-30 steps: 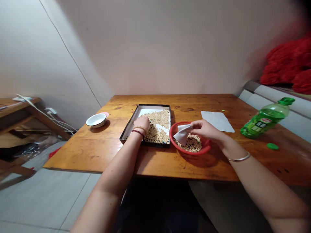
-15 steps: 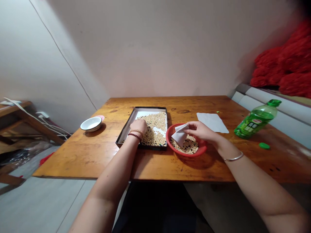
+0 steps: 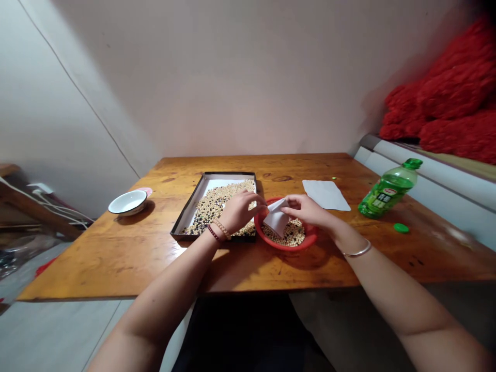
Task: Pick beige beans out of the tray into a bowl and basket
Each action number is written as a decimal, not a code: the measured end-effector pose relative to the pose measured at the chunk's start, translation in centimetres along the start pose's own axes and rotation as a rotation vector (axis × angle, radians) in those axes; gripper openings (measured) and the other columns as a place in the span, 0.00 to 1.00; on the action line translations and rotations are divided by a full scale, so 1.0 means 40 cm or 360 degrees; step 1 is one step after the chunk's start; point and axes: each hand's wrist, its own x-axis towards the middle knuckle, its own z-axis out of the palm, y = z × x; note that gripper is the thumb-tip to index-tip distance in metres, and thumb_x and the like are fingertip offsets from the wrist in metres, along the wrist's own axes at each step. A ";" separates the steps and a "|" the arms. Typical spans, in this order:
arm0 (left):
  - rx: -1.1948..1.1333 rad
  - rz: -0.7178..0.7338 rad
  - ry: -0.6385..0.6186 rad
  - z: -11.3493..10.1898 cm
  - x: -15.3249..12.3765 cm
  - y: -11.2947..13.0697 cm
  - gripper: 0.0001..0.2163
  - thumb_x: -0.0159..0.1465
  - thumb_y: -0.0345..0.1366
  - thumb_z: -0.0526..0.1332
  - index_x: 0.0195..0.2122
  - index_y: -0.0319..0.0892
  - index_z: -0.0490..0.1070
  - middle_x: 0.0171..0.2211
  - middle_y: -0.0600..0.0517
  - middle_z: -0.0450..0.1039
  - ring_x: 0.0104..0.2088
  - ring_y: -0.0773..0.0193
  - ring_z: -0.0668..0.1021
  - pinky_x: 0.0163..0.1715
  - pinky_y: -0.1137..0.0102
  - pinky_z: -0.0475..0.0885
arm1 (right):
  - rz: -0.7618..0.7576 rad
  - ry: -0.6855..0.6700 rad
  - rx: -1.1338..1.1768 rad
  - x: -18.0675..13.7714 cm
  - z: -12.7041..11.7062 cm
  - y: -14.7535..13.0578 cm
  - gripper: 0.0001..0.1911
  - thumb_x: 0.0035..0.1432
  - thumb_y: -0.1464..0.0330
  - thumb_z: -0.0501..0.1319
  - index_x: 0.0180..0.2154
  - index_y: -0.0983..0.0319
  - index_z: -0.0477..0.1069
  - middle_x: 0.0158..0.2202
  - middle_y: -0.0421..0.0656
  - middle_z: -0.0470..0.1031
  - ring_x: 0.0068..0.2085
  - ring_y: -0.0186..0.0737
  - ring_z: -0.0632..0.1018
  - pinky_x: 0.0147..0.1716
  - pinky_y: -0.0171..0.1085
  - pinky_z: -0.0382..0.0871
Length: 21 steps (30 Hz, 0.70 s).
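Note:
My right hand (image 3: 304, 209) pinches a folded piece of white paper (image 3: 276, 219), shaped like a small cone or pocket, over a red plastic bowl (image 3: 313, 238). Pale round beans (image 3: 292, 235) mixed with dark ones lie in this bowl. My left hand (image 3: 242, 209) reaches across the right side of a shallow black-edged box lid (image 3: 189, 209). Its fingertips are drawn together at the paper's left edge; what they hold, if anything, is too small to make out. Pale and dark beans (image 3: 209, 206) spread over the lid's white floor, dark ones thickest at the near left.
A white enamel bowl (image 3: 127, 202) stands at the table's left, a pink item behind it. Right of the red bowl lie a white sheet (image 3: 326, 195), a green drink bottle (image 3: 389, 188) and its green cap (image 3: 401, 228). Red fluffy material (image 3: 445, 98) is piled beyond the table's right.
My left hand has lifted from the beans in the lid and moved right to the folded paper. My right hand still holds the paper over the red bowl. The view has shifted slightly right.

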 end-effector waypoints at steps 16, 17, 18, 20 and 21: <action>0.0209 0.0285 -0.0092 0.027 -0.011 0.029 0.07 0.65 0.36 0.58 0.36 0.43 0.74 0.32 0.51 0.74 0.35 0.63 0.69 0.34 0.70 0.66 | -0.0068 -0.0056 -0.0001 0.002 0.019 0.001 0.10 0.53 0.64 0.62 0.35 0.64 0.72 0.34 0.44 0.76 0.35 0.39 0.76 0.36 0.38 0.69; 0.0200 0.0307 -0.0085 0.030 -0.011 0.032 0.07 0.65 0.36 0.57 0.36 0.43 0.74 0.32 0.52 0.74 0.35 0.64 0.69 0.34 0.70 0.66 | -0.0076 -0.0073 -0.0001 0.001 0.021 0.002 0.10 0.53 0.65 0.62 0.36 0.64 0.72 0.34 0.44 0.76 0.35 0.39 0.76 0.36 0.38 0.69; 0.0188 0.0324 -0.0074 0.032 -0.011 0.034 0.07 0.65 0.36 0.57 0.35 0.43 0.74 0.32 0.52 0.74 0.34 0.64 0.69 0.34 0.70 0.66 | -0.0083 -0.0084 -0.0001 0.001 0.022 0.002 0.10 0.53 0.65 0.61 0.36 0.64 0.72 0.35 0.44 0.76 0.36 0.39 0.76 0.37 0.38 0.69; 0.0165 0.0343 -0.0042 0.037 -0.012 0.038 0.07 0.65 0.36 0.57 0.35 0.43 0.74 0.31 0.52 0.73 0.34 0.64 0.69 0.35 0.70 0.66 | -0.0090 -0.0094 -0.0004 0.000 0.021 0.000 0.10 0.53 0.65 0.61 0.36 0.64 0.73 0.35 0.44 0.76 0.36 0.39 0.76 0.38 0.39 0.69; 0.0159 0.0346 -0.0016 0.038 -0.013 0.039 0.07 0.65 0.36 0.56 0.36 0.43 0.74 0.31 0.52 0.73 0.35 0.64 0.69 0.35 0.70 0.66 | -0.0090 -0.0097 -0.0005 -0.002 0.020 -0.003 0.10 0.54 0.65 0.61 0.36 0.64 0.73 0.35 0.44 0.76 0.36 0.39 0.76 0.38 0.39 0.69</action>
